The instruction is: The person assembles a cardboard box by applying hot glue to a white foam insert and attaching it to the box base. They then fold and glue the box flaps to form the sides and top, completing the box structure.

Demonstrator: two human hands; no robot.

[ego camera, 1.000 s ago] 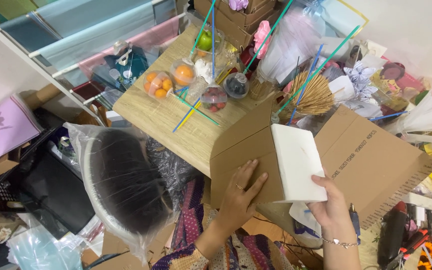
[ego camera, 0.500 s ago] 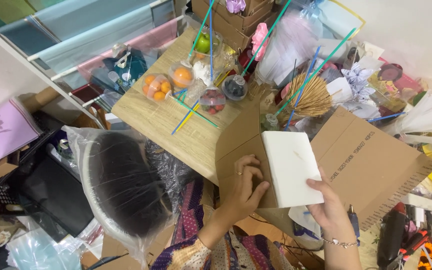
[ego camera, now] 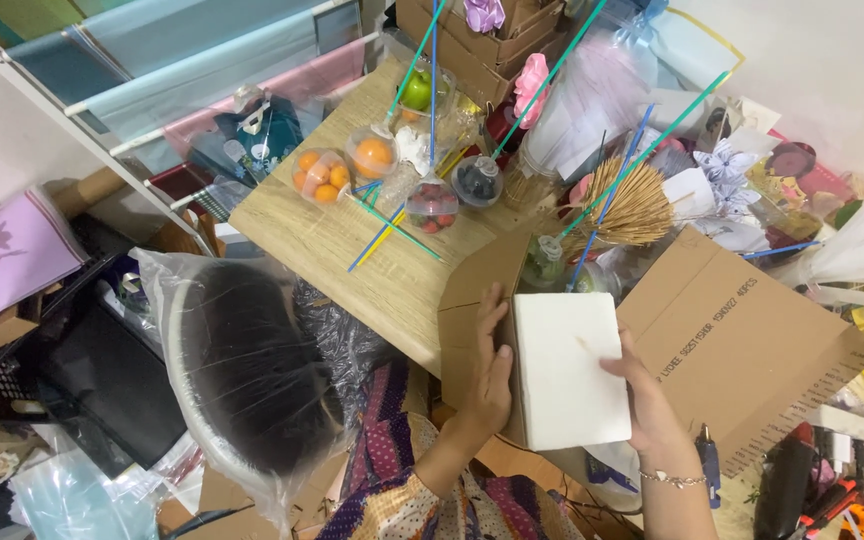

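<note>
A white foam block (ego camera: 567, 370) sits upright in front of an open brown cardboard box (ego camera: 732, 340). My left hand (ego camera: 490, 375) presses flat against the box's left side flap, fingers spread, next to the block's left edge. My right hand (ego camera: 642, 395) grips the block's right edge, with a thin bracelet on the wrist. The block hides most of the box's inside.
A wooden table (ego camera: 342, 250) carries clear cups of orange fruit (ego camera: 320, 175), berries (ego camera: 432, 205), coloured sticks and a bundle of skewers (ego camera: 632, 205). A plastic-wrapped dark round thing (ego camera: 252, 370) stands at the left. Paper rolls, boxes and flower craft supplies crowd all around.
The white block has shifted left and down, closer to me. My left hand has slid up along the box flap.
</note>
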